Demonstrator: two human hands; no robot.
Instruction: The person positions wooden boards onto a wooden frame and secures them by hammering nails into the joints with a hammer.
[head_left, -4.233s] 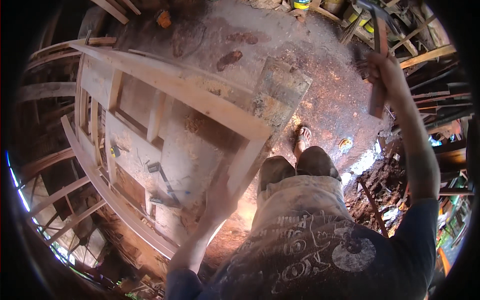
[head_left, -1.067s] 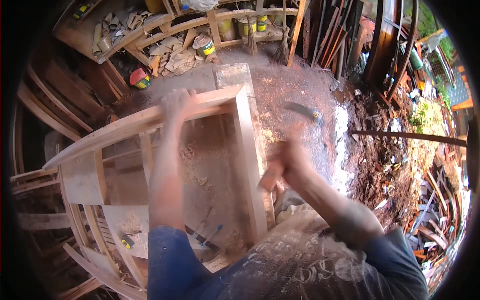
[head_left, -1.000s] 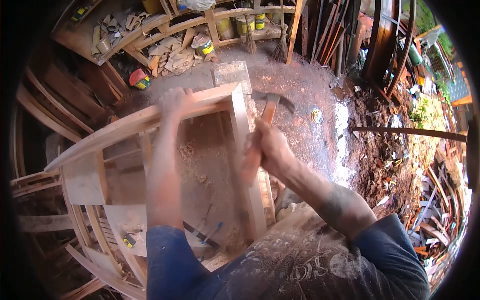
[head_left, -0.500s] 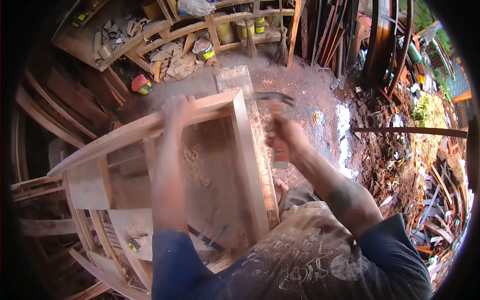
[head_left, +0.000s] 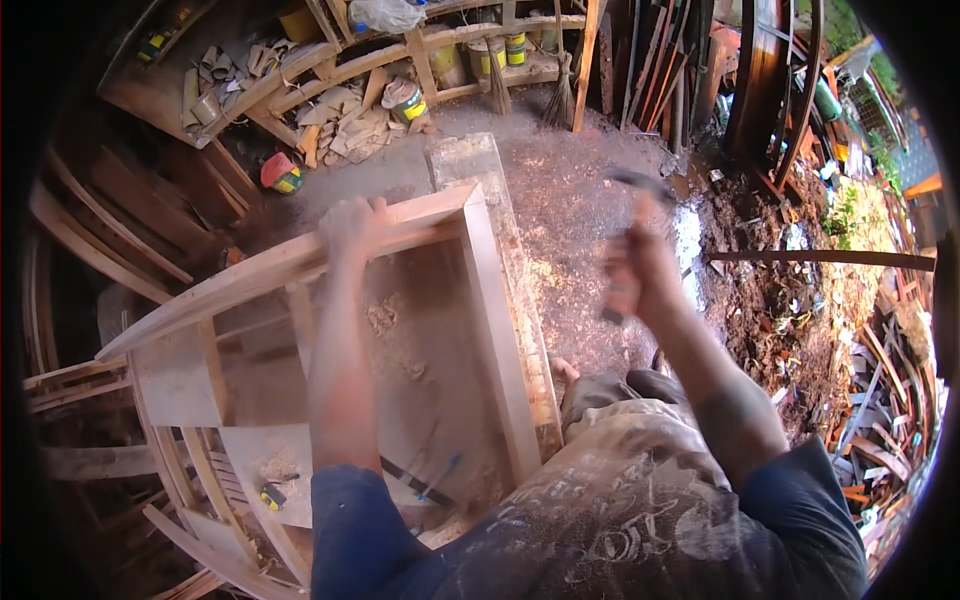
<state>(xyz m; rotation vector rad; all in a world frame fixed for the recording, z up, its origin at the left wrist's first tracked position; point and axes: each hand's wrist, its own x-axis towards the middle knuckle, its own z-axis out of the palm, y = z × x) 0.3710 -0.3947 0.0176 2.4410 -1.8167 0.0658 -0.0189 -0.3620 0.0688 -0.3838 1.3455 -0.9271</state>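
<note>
A pale wooden frame (head_left: pixel 489 320) rests on a rough timber bench (head_left: pixel 470 160), its mitred corner pointing away from me. My left hand (head_left: pixel 352 228) is closed over the far rail of the frame, gripping it from above left of that corner. Out to the right of the frame, my right hand (head_left: pixel 640 270) is wrapped round a claw hammer (head_left: pixel 640 184), head upward and apart from the wood. Motion smears the hammer and that hand. Wood shavings (head_left: pixel 385 318) show inside the frame opening.
A tape measure (head_left: pixel 272 496) and a dark bar (head_left: pixel 415 480) lie at the lower left among the frame parts. Far back are a bucket (head_left: pixel 404 100), wood offcuts (head_left: pixel 345 120) and brooms (head_left: pixel 562 95). Scrap wood (head_left: pixel 880 450) is heaped at the right.
My right hand has swung the hammer rightward, away from the frame's corner. My left hand keeps its place on the far rail.
</note>
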